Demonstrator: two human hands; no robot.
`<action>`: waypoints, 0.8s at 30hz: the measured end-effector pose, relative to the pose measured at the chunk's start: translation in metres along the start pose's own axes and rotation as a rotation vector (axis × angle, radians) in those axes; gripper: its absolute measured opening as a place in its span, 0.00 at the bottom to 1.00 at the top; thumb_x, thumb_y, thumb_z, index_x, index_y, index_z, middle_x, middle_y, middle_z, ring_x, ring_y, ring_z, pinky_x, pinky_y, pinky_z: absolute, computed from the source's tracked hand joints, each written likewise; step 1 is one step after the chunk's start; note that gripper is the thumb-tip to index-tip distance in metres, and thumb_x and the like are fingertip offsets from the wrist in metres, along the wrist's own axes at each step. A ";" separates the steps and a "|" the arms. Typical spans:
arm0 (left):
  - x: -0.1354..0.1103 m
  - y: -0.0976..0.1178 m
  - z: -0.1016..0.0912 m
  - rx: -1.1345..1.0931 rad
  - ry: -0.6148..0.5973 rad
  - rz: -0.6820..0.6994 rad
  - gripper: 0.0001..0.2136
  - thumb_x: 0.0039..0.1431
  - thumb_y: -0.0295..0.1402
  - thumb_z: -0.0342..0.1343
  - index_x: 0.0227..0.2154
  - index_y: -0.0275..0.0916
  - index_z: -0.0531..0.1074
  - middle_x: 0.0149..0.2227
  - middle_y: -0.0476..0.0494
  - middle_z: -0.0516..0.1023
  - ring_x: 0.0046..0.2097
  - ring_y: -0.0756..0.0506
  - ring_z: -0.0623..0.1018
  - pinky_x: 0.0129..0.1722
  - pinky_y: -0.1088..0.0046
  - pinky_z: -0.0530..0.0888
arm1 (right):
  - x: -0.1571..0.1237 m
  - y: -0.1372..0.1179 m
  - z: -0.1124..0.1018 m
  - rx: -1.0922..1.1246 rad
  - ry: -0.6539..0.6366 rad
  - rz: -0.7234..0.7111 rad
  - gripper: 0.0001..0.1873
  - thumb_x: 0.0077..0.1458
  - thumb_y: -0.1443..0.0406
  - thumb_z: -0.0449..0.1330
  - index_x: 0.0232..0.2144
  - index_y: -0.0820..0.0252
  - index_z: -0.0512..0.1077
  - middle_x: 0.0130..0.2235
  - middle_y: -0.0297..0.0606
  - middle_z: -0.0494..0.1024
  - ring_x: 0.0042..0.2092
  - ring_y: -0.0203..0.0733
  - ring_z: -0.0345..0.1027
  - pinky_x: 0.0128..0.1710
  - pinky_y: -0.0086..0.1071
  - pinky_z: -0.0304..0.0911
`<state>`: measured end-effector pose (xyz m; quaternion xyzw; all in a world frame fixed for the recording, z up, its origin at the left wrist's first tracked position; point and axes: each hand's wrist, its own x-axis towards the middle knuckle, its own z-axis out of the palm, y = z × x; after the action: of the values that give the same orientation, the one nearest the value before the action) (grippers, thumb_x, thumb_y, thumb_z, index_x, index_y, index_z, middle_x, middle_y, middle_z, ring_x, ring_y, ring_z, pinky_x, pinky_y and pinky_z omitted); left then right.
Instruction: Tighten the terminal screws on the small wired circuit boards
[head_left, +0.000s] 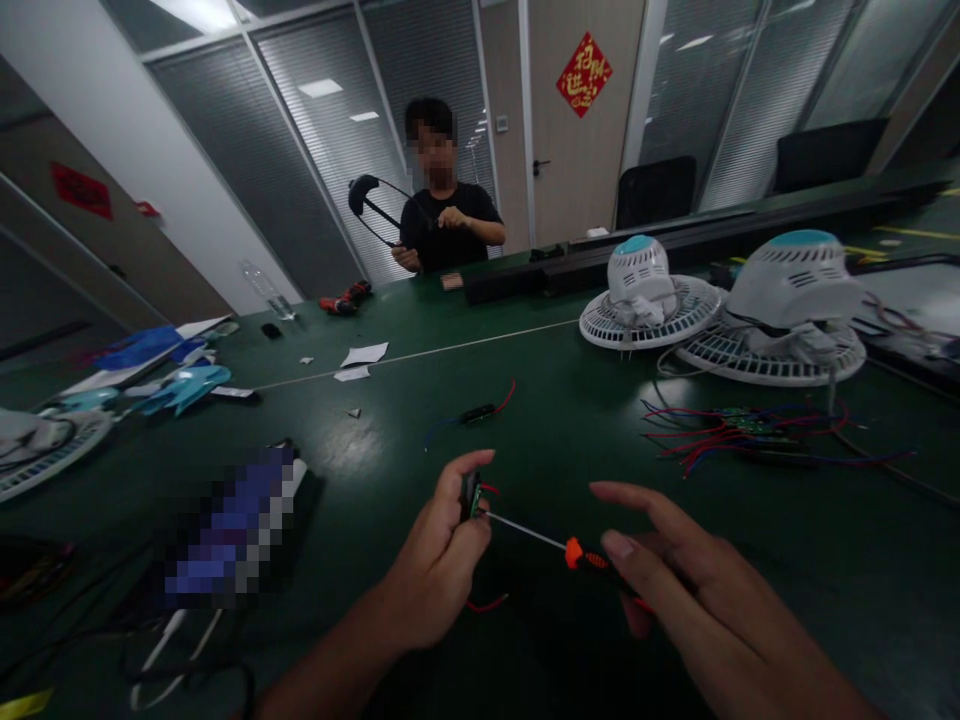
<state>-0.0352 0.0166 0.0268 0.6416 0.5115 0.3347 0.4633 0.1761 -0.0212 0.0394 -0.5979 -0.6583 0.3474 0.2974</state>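
My left hand [439,555] pinches a small black part [471,495] with red wires trailing from it, held just above the green table [570,460]. My right hand [690,590] grips a screwdriver [577,553] with an orange and black handle. Its thin metal shaft points left and its tip meets the small part. A similar black part with red and blue wires [478,411] lies on the table beyond my hands.
Two white fan assemblies [649,290] [791,305] lie face down at the right, with a tangle of red and blue wires [739,430] in front. Blue fan blades [180,385], paper scraps and a fan grille sit left. A person [444,215] across the table handles a fan guard.
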 end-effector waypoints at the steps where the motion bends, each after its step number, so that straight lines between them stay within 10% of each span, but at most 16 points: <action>1: -0.001 0.000 -0.001 0.019 -0.013 0.000 0.22 0.56 0.25 0.42 0.54 0.44 0.53 0.31 0.50 0.65 0.29 0.50 0.65 0.30 0.71 0.62 | 0.000 0.000 0.000 0.004 0.000 -0.007 0.25 0.59 0.53 0.41 0.52 0.57 0.60 0.19 0.28 0.71 0.22 0.36 0.68 0.21 0.29 0.61; 18: -0.001 -0.004 -0.003 -0.024 0.018 0.050 0.22 0.58 0.28 0.42 0.57 0.42 0.53 0.27 0.51 0.64 0.24 0.51 0.62 0.25 0.73 0.60 | -0.006 0.014 0.016 -0.053 0.355 -0.175 0.23 0.50 0.54 0.51 0.47 0.56 0.69 0.16 0.31 0.71 0.17 0.37 0.65 0.14 0.26 0.59; 24: -0.002 -0.007 -0.002 -0.071 0.061 0.074 0.22 0.57 0.28 0.43 0.56 0.40 0.56 0.26 0.50 0.64 0.24 0.51 0.62 0.25 0.73 0.61 | -0.003 0.006 0.009 0.012 0.241 -0.184 0.21 0.53 0.57 0.52 0.49 0.54 0.64 0.25 0.32 0.76 0.21 0.35 0.69 0.16 0.24 0.62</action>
<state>-0.0395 0.0153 0.0211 0.6327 0.4890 0.3890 0.4574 0.1728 -0.0251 0.0298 -0.5707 -0.6676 0.2486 0.4083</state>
